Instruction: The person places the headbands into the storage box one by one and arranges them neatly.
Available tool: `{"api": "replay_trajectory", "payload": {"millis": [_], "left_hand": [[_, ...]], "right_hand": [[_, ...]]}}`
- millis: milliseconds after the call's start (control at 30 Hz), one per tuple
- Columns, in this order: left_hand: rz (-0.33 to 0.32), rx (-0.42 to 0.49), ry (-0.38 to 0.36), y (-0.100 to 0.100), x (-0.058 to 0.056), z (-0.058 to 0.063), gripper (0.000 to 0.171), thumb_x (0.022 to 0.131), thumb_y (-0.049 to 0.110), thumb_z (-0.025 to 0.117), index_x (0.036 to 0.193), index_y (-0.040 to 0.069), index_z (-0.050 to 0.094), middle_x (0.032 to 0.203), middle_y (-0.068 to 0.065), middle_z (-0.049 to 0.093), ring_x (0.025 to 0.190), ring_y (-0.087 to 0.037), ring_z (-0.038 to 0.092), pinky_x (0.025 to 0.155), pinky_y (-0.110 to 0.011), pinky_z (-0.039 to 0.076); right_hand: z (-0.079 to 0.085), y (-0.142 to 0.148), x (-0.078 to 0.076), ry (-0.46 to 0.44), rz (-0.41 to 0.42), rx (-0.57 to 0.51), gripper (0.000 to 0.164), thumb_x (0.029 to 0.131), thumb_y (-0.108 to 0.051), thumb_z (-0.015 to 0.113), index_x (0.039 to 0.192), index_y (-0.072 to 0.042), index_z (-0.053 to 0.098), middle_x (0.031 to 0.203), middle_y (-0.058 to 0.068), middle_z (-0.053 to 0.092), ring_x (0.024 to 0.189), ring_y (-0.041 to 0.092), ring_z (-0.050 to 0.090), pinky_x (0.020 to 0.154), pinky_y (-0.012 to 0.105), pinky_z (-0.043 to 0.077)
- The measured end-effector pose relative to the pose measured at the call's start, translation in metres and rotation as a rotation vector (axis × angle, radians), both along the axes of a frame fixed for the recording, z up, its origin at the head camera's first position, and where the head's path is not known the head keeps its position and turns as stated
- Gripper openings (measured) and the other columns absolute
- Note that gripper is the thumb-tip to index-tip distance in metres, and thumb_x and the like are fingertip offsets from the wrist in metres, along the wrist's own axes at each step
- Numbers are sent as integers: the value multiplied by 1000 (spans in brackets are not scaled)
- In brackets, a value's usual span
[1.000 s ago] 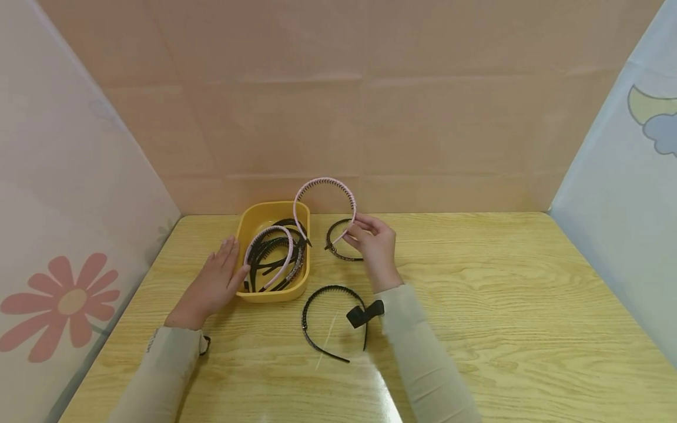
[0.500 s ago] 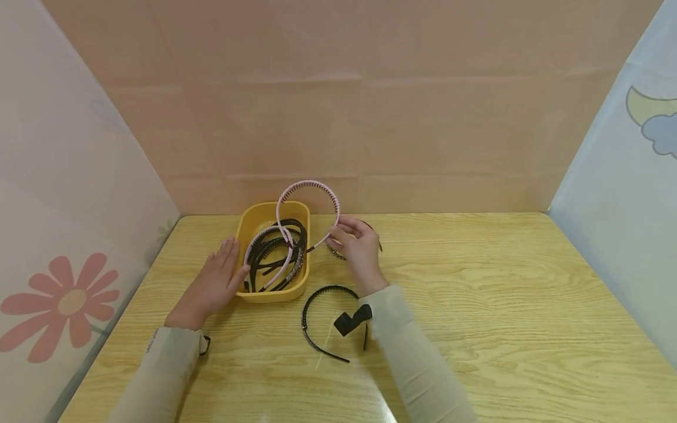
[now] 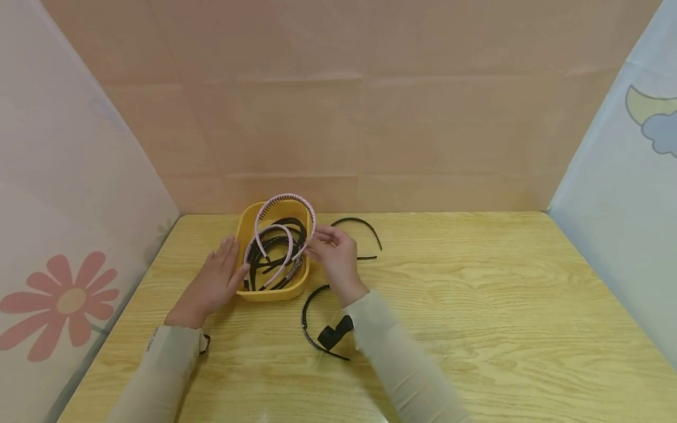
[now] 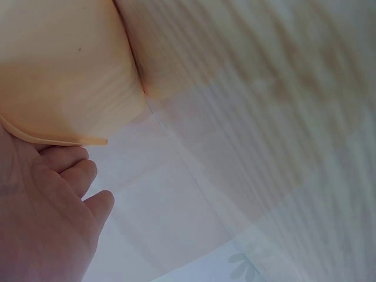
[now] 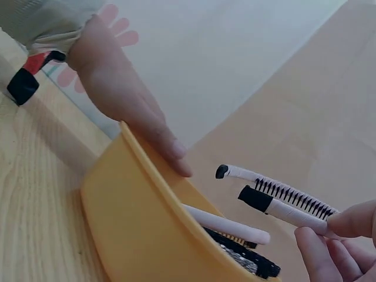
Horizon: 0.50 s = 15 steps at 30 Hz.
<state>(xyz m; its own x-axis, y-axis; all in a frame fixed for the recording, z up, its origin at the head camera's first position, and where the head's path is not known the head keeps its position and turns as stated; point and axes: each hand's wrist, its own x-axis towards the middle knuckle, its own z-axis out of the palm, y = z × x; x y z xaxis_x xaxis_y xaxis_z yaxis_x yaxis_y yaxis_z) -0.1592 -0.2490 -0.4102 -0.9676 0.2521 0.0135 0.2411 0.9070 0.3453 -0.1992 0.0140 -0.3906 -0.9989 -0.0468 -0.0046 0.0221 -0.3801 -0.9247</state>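
My right hand (image 3: pixel 338 261) pinches one side of a pink headband (image 3: pixel 285 196) with inner comb teeth, held upright over the yellow bin (image 3: pixel 272 296). In the right wrist view, the black tips of that pink headband (image 5: pixel 294 215) hang above the bin's rim. Flat against the bin's left side lies my left hand (image 3: pixel 208 285), fingers extended; the left wrist view shows its fingers at the bin's rim (image 4: pixel 64 141). Inside the bin are another pink headband (image 3: pixel 291 249) and several tangled black headbands (image 3: pixel 275 242), one with a glittery part.
Behind the right hand a black headband (image 3: pixel 365 221) lies on the wooden table (image 3: pixel 502 305), partly covered. Nearer the front lies another black headband (image 3: pixel 305 329), its right part hidden by the right sleeve and a black strap. A pink-beige backdrop (image 3: pixel 359 106) rises behind the table.
My right hand has moved left and slightly down, carrying the pink headband from beside the bin to above its contents. The left hand has stayed at the bin's side.
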Motion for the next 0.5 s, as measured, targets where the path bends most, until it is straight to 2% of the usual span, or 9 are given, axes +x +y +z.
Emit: {"api": "replay_trajectory", "payload": {"millis": [267,500], "left_hand": [[-3,7,2,0,1,2,76,111,44,30,156,-14,10,165,-31,3,153,-46,3,120,-64,8],[-2,6,6,0,2,2,77,111,45,30,156,-14,9,165,-31,4,153,-46,4,120,-64,9]], "right_hand": [[-1,-15,11,29,26,93,28,92,5,69,120,8,65,102,14,63,80,18,71,79,31,61],[-7,-26,19,30,50,108,27,92,7,69,118,9,65,103,17,65,84,19,70,78,32,61]]}}
